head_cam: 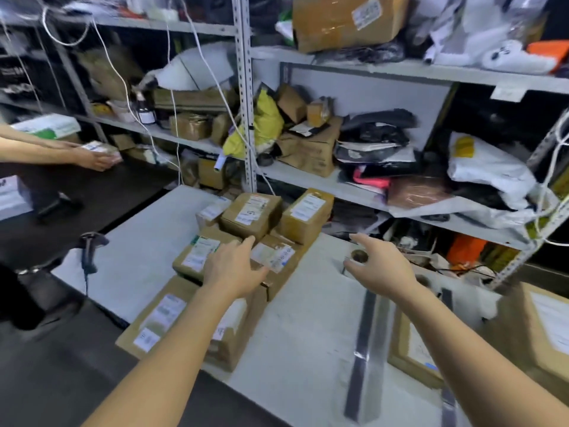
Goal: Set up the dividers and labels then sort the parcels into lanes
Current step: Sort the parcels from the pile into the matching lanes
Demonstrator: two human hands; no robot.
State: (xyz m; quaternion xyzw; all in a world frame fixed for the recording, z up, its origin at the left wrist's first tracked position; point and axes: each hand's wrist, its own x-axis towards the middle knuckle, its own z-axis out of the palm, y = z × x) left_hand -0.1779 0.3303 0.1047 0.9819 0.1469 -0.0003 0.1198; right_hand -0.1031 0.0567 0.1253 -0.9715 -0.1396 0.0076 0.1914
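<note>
Both hands [237,269] [381,266] open over parcels [252,214] (blurry).

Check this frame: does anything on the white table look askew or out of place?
The cardboard parcels sit in a loose heap, overlapping at mixed angles rather than in lanes. The grey metal divider strip lies slightly skewed on the table. A barcode scanner sits at the table's left edge. Both hands, left and right, are open and empty.
</note>
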